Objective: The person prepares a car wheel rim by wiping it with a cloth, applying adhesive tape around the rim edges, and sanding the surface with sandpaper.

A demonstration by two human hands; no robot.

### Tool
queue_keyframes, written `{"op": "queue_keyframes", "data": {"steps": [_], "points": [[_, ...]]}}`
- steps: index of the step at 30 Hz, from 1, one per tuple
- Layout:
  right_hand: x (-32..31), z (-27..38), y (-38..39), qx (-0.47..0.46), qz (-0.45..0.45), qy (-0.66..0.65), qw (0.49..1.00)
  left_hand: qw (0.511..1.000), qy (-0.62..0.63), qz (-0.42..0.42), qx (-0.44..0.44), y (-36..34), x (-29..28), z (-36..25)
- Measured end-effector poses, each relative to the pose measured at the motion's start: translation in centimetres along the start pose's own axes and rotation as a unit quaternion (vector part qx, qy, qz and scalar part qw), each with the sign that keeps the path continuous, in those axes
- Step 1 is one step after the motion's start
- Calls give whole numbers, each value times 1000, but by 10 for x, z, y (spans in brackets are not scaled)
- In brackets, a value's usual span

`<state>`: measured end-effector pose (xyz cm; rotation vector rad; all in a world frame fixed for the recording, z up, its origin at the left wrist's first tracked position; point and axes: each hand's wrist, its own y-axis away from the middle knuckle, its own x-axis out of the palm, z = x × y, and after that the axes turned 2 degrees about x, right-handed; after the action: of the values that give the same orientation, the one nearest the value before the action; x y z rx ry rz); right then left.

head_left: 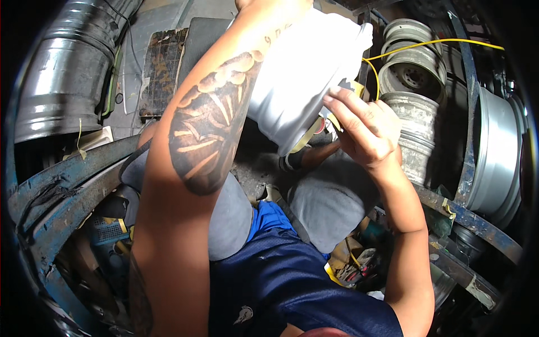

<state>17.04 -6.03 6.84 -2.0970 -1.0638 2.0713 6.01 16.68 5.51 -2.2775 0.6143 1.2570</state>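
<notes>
White wheel rim (303,78) touches right-hand fingers (343,104).

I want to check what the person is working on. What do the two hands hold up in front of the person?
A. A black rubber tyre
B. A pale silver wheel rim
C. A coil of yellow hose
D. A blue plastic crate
B: the right hand grips the lower edge of a pale silver wheel rim, while the left forearm reaches up along its other side; the left hand itself is mostly out of view at the top edge.
</notes>
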Motion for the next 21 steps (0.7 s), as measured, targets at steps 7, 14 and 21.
{"op": "queue_keyframes", "data": {"steps": [7, 14, 21], "points": [[-7, 3, -2, -11, 32, 34, 999, 999, 35, 13, -13, 7, -10, -6], [-5, -4, -1, -48, 26, 2, 999, 992, -98, 45, 72, 0, -5, -1], [-13, -21, -1, -25, 6, 86, 996, 997, -67, 34, 14, -1, -3, -7]]}}
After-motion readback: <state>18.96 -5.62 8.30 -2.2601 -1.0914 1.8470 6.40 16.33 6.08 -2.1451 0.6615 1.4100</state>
